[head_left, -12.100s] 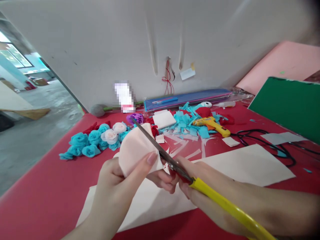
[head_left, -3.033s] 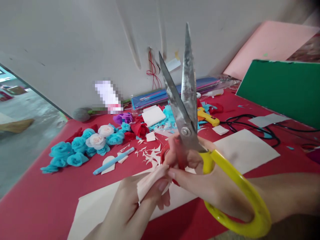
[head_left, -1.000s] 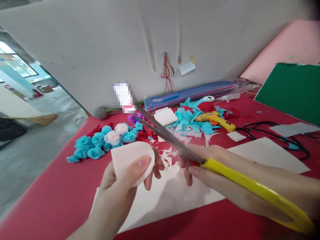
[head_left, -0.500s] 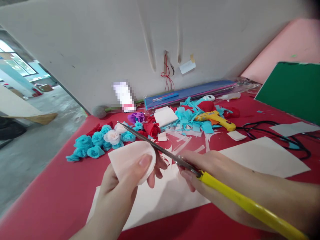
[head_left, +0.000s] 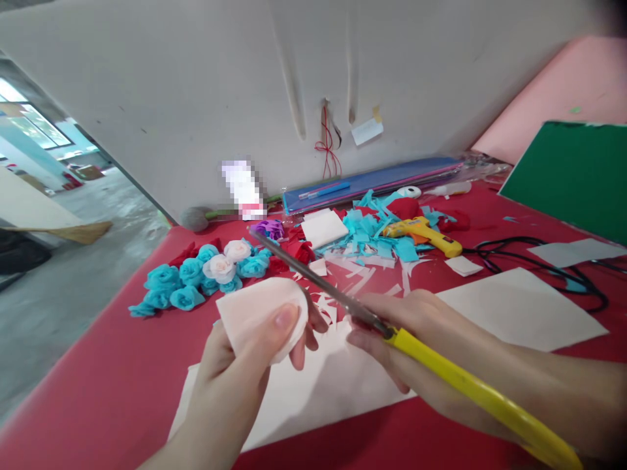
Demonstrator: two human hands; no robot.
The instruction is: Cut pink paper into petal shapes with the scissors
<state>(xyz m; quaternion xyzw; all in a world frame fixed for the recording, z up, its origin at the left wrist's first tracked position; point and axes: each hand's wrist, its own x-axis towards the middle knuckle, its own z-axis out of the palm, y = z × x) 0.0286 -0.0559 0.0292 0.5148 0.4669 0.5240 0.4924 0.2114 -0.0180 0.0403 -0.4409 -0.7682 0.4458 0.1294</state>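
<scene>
The left hand point(head_left: 235, 365) pinches a pink paper petal point(head_left: 259, 313) while, at three o'clock, the right hand point(head_left: 411, 339) grips yellow-handled scissors point(head_left: 372, 320).

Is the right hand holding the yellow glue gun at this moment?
No, the right hand grips the yellow-handled scissors; the glue gun lies on the table among blue paper scraps.
</scene>
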